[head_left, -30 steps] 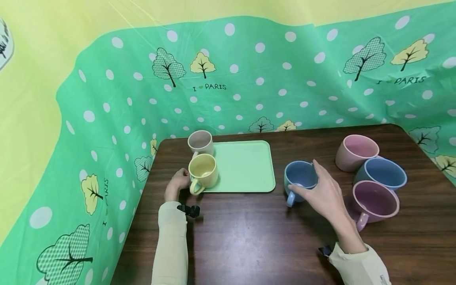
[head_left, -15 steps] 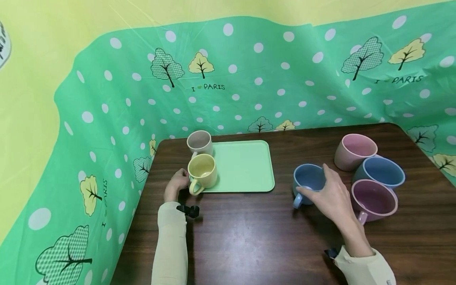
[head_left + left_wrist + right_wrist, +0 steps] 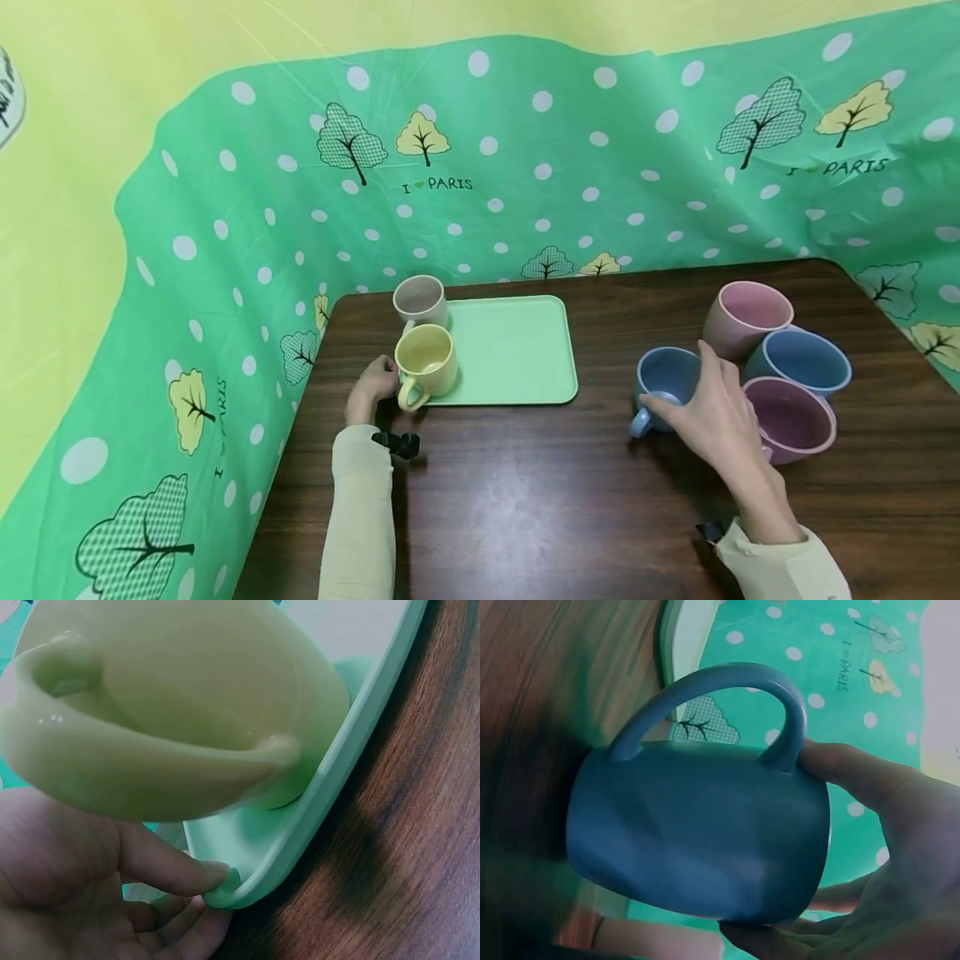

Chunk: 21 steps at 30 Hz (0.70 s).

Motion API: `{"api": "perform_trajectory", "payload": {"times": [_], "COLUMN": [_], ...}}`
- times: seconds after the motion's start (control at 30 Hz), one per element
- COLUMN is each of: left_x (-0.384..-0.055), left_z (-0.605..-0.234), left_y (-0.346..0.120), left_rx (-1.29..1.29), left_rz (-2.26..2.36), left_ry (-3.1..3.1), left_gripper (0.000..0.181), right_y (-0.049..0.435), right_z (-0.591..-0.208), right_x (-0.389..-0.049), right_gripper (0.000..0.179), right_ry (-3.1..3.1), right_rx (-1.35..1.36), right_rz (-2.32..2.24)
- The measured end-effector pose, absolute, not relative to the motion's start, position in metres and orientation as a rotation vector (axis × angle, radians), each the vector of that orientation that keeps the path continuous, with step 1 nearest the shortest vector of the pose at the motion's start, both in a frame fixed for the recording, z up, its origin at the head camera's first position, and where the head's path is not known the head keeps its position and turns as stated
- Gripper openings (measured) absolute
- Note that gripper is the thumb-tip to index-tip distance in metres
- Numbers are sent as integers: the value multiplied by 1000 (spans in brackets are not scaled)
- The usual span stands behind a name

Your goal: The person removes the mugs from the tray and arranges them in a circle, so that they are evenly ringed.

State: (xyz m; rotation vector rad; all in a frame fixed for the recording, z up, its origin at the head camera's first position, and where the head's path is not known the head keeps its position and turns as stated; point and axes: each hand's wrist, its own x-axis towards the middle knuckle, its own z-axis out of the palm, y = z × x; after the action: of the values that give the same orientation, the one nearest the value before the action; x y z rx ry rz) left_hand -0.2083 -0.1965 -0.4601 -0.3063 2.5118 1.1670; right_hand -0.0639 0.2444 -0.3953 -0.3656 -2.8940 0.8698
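Observation:
My right hand (image 3: 720, 412) grips a blue mug (image 3: 663, 379) near its rim, thumb by the top of the handle and fingers on the far side. The right wrist view shows this blue mug (image 3: 697, 825) with its base close to the table; whether it touches is unclear. At the left, my left hand (image 3: 375, 387) pinches a corner of the light green tray (image 3: 517, 350). In the left wrist view its thumb lies on the tray rim (image 3: 277, 874), fingers underneath. Right above that corner stands a yellow mug (image 3: 429, 367) on the tray, with a grey mug (image 3: 420, 302) behind it.
A pink mug (image 3: 738, 329), a second blue mug (image 3: 806, 367) and a purple mug (image 3: 791, 421) stand close together at the right, just beyond my right hand. Dark wooden table (image 3: 510, 500) lies in front of the tray. A green patterned cloth (image 3: 525, 192) hangs behind.
My right hand has moved the blue mug to the right and slightly nearer me, away from the tray and closer to the other mugs. My left hand stays at the tray corner.

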Motion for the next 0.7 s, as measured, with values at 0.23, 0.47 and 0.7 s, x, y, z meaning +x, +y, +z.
{"api": "perform_trajectory", "payload": {"times": [0.23,0.47,0.7], "left_x": [-208,-209,-209], "left_z": [-460,-462,-461], "left_y": [-196,-196,-197], "left_rx": [-294,-296,-306], "left_rz": [1150,1136,1124], "left_ry": [2521,2521,2527], "left_gripper": [12,13,16], "right_y": [249,255,259], "right_z": [-392,-394,-395], "right_x": [-62,-59,-56], "right_gripper": [112,108,109], "right_ry": [-2911,-2876,-2863], "right_rx": [-304,-283,-310], "right_rz": [731,661,652]}}
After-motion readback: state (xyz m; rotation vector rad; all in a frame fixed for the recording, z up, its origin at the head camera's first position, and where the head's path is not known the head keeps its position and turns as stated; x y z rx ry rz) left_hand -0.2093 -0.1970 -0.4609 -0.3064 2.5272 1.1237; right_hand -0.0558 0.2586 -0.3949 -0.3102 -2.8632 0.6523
